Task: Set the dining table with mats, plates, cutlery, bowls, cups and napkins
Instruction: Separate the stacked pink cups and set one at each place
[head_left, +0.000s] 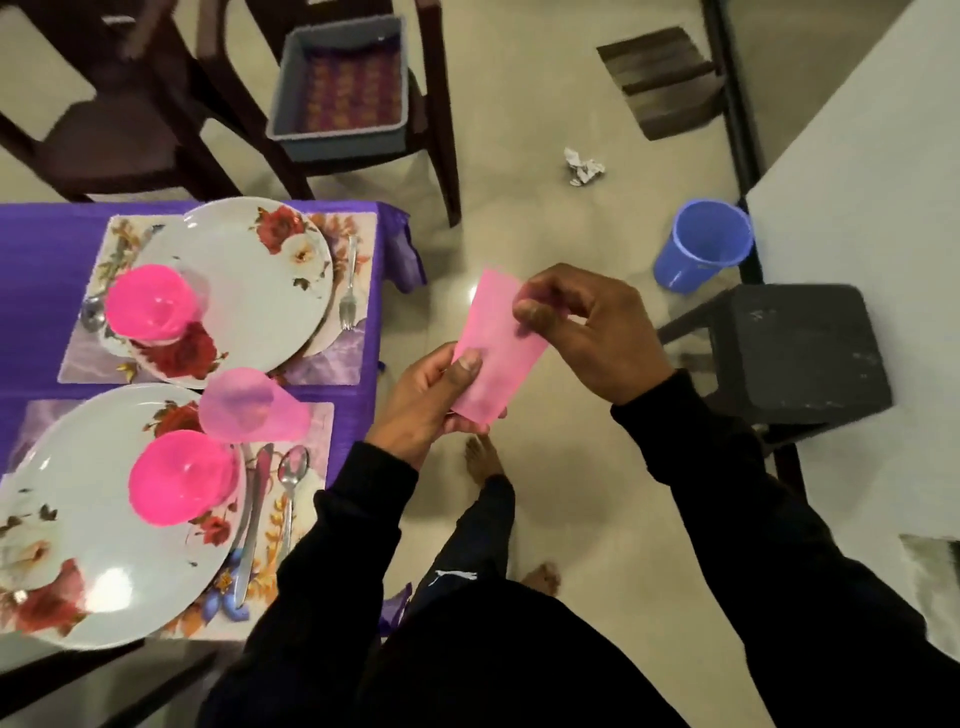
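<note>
Both hands pinch the pink napkin (491, 345) off-table over the floor, left hand (423, 400) low, right hand (582, 332) high; thin paper, pull apart too hard and it likely tears.

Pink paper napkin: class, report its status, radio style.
Left hand and right hand both pinch the pink paper napkin, held off the table's edge above the floor. Two floral places set, no napkin visible. Nothing blocks the purple-clothed table.
</note>
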